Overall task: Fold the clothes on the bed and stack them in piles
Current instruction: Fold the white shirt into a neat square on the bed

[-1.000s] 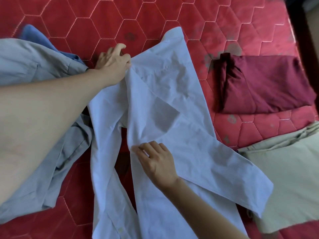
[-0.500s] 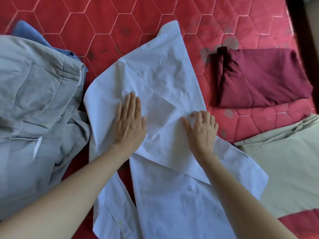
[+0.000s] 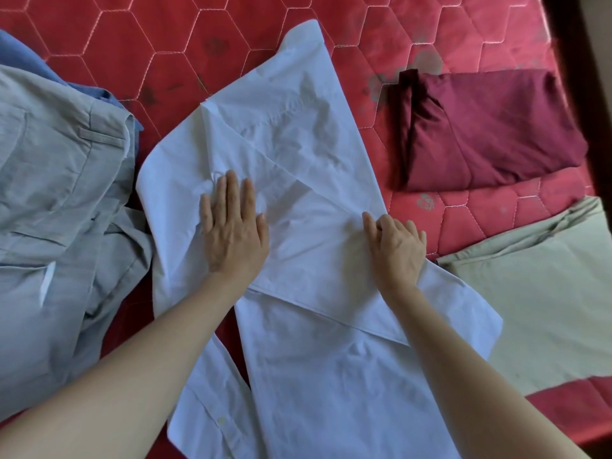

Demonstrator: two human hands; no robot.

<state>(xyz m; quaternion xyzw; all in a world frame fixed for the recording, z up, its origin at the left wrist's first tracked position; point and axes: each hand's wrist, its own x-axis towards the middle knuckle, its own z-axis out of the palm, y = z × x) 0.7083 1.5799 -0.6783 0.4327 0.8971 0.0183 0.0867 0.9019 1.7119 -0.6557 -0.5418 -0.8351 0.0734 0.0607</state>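
I see left hand (image 3: 231, 233) flat, fingers straight, on white shirt (image 3: 298, 154); right hand (image 3: 397, 250) beside it, fingers curled, pressing shirt.

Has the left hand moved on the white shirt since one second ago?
Yes. The left hand has come down from the shirt's upper edge beside the grey trousers and presses flat on the white shirt.

White shirt (image 3: 308, 180) — sleeve folded across, flat on bed (image 3: 165, 34).
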